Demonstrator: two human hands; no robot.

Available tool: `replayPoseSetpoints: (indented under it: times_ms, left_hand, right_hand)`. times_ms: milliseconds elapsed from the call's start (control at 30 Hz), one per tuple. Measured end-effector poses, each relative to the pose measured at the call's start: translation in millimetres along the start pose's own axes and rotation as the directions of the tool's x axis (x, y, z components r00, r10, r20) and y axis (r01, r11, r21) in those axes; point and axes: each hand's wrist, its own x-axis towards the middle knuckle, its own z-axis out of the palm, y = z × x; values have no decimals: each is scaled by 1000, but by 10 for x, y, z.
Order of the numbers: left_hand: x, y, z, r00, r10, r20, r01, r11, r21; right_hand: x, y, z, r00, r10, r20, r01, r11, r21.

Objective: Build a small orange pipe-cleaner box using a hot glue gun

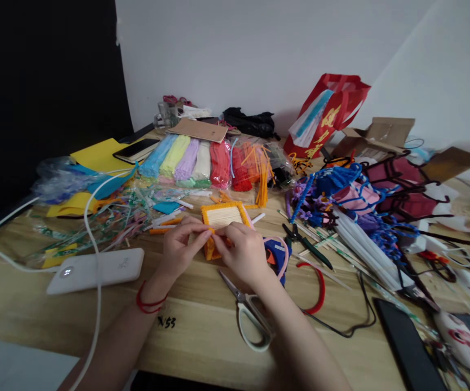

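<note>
A small panel of pale sticks wrapped in an orange fuzzy edging (223, 216) rests on the wooden table (186, 326) in front of me. My left hand (181, 244), with a red cord at the wrist, pinches the panel's near left edge. My right hand (243, 251) pinches the same near edge from the right, fingers curled closed. The two hands nearly touch. The near part of the panel is hidden behind my fingers.
White-handled scissors (248, 310) lie just below my right hand. A white power bank (96, 270) with a cable sits at left. Packs of coloured pipe cleaners (202, 160), black pliers (305, 243), a red bag (326, 117), a dark phone (408, 347) and craft clutter surround.
</note>
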Motion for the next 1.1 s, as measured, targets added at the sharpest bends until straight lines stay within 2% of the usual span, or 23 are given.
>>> replayPoseSetpoints:
  times_ms: [233,400,633,867,1100]
  left_hand:
    - [2,-30,16,995,-101,-14,99,990,-104]
    - [7,-42,34,988,-153,4,152,974,-168]
    - [8,-19,30,978,-205,28,207,970,-126]
    - [5,-58,35,975,-220,43,224,964,-144]
    - [5,-50,36,974,-222,48,227,958,-176]
  right_hand:
    - [24,3,-97,996,64,63,-76,974,212]
    - [31,-32,-87,993,106,46,-113,969,219]
    - [24,-52,-48,978,198,59,-206,946,251]
    - [22,-61,-40,984,165,69,-174,972,157]
    - [18,-81,-62,993,84,82,-86,996,25]
